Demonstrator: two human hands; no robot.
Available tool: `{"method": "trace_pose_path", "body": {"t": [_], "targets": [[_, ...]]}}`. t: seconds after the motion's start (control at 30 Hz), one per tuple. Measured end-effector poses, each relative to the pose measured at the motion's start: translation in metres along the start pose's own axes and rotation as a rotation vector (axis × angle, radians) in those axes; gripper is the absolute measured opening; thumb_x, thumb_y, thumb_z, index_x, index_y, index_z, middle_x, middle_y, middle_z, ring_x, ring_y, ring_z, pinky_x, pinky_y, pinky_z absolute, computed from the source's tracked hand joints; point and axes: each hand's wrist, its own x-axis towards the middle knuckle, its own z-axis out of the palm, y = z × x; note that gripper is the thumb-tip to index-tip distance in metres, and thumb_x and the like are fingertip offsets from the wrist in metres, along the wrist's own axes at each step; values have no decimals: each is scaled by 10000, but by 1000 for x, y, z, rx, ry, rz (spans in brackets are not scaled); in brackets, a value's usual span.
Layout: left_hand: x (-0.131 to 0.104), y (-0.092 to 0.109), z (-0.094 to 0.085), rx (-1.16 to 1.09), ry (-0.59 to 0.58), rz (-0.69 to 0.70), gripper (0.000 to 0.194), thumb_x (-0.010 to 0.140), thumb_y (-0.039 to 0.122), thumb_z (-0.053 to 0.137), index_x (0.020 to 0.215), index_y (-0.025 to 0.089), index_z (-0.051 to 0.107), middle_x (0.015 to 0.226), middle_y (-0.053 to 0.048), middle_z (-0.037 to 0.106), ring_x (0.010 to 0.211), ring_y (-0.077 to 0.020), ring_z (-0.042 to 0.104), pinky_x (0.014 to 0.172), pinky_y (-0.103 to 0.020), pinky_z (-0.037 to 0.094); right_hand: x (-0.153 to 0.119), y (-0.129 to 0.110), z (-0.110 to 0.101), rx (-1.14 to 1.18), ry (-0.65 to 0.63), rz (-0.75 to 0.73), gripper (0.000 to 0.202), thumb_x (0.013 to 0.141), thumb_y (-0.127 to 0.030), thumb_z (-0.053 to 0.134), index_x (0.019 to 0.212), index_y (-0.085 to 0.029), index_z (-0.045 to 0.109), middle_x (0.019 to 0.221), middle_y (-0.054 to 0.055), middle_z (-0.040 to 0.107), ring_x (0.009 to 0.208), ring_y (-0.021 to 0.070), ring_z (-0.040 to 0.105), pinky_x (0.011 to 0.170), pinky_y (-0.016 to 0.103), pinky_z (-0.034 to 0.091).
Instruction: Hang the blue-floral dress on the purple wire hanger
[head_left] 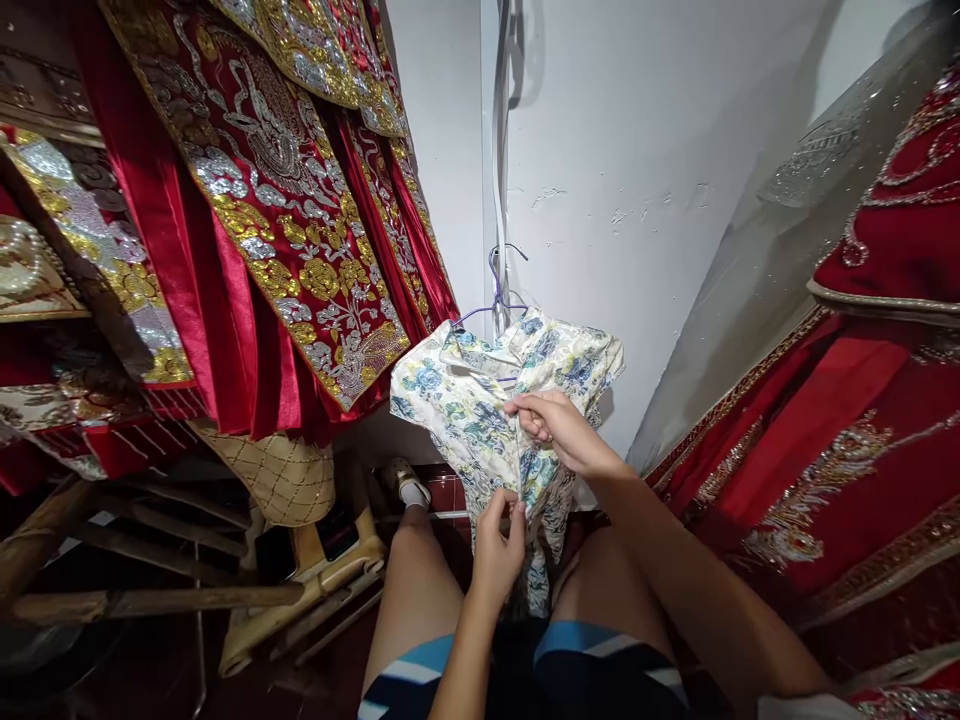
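A cream floral dress (472, 410) with blue flowers and green leaves hangs in front of me on a purple wire hanger (496, 285). My right hand (551, 425) pinches the edge of its front opening at chest height. Lower on the same front edge, my left hand (501, 530) is closed on the fabric, thumb and fingers together. Between the two hands the edge runs nearly straight down. The upper front is parted at the neck, where part of the hanger shows through. The dress's lower end falls between my knees, partly hidden by my left hand.
Red costumes with gold and silver sequins (322, 270) hang at the left. More beaded red garments (847, 430) and a sheer veil (795, 180) hang close on the right. A bamboo chair (330, 590) stands low at the left. Behind the dress is a white wall (637, 200).
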Motion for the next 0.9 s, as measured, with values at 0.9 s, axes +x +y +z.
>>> {"method": "trace_pose_path", "body": {"t": [0.9], "targets": [[15, 9, -23, 15, -129, 39, 176, 969, 322, 533, 880, 188, 603, 814, -32, 584, 791, -173, 567, 728, -280, 431, 43, -91, -9, 387, -235, 184, 165, 984, -141, 447, 846, -168, 534, 471, -112, 238, 363, 60, 166, 340, 146, 197]]}}
